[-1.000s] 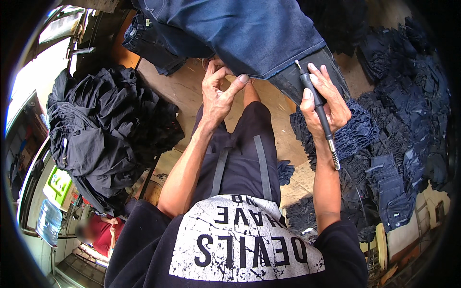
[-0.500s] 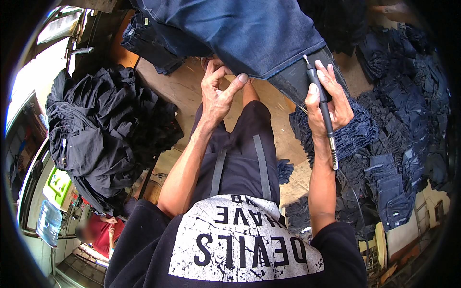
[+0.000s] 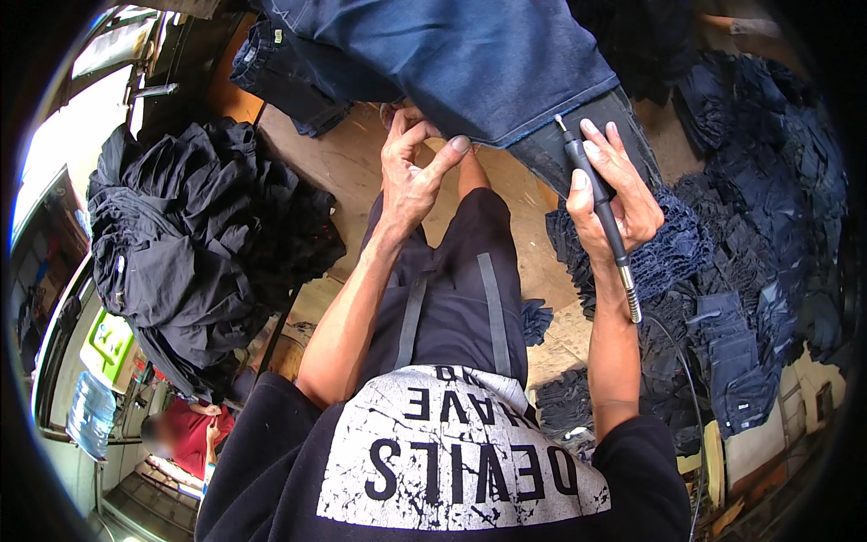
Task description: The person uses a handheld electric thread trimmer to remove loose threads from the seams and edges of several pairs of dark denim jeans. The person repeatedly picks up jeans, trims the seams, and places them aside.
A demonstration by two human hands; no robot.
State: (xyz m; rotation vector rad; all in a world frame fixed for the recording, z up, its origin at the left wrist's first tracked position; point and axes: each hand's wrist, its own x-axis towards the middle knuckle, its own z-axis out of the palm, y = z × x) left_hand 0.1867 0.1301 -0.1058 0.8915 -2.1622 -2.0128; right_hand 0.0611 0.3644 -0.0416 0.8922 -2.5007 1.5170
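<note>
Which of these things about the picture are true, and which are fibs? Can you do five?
1. The right hand holds a black pen-shaped tool. True.
2. Both hands grip that tool. False: the left hand is at the lower edge of the blue garment.
3. The tool's tip is near the garment's lower edge. True.
4. A big heap of dark cloth is on the picture's left. True.
5. Someone in the background wears yellow. False: that person wears red.
</note>
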